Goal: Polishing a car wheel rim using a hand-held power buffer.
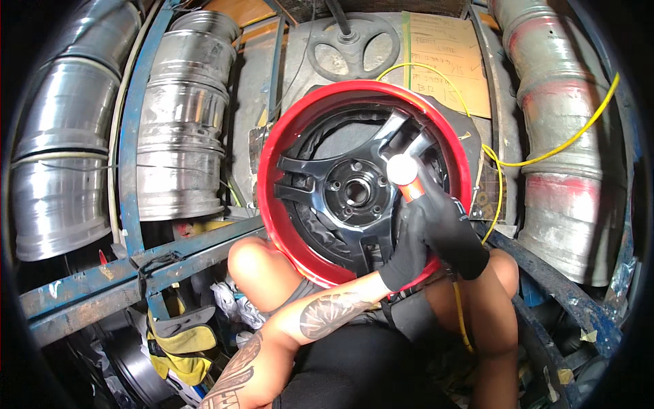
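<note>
A wheel rim [268, 157] with a glossy red barrel and dark grey spokes lies face up across my lap. Over its right-hand spokes, I hold a small orange air tool [411, 191] with a round white head [402, 170]. My right hand [446, 225], in a black glove, is closed round the tool's body from the right. My left hand [407, 250], also gloved in black, is closed against the lower end of the tool, below the orange part. Some of its fingers are hidden by the right hand. The white head is near the hub [356, 193], over a spoke.
Stacked bare metal rims stand left [180, 116] and right [562, 136]. Blue metal frames [75, 300] edge the workspace. A yellow hose [558, 150] loops at right. Beyond the rim are a grey steering-wheel-shaped part [320, 54] and cardboard with writing [449, 61]. Yellow-black gloves [184, 344] hang lower left.
</note>
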